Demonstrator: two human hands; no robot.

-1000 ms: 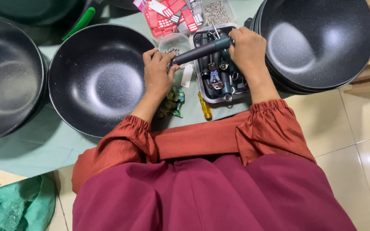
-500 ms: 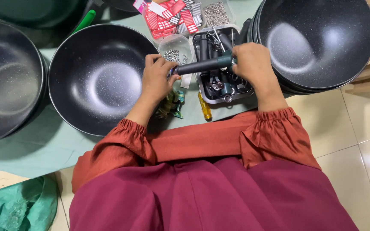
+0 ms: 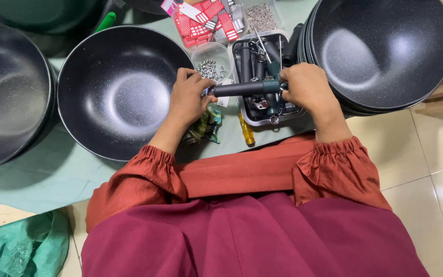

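Handle [image 3: 244, 88]: upper centre of frame, above the tray [image 3: 297, 110]; long axis nearly level.
Look: dark grey rod, teal collar at its right end.
Left hand [image 3: 188, 100]: fingers pinch its left tip.
Right hand [image 3: 306, 90]: clenched around the teal end.
Woks [image 3: 114, 92]: either side.

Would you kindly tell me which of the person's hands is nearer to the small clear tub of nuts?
Left. The left hand sits just below the tub of nuts; the right hand is farther right, gripping the handle.
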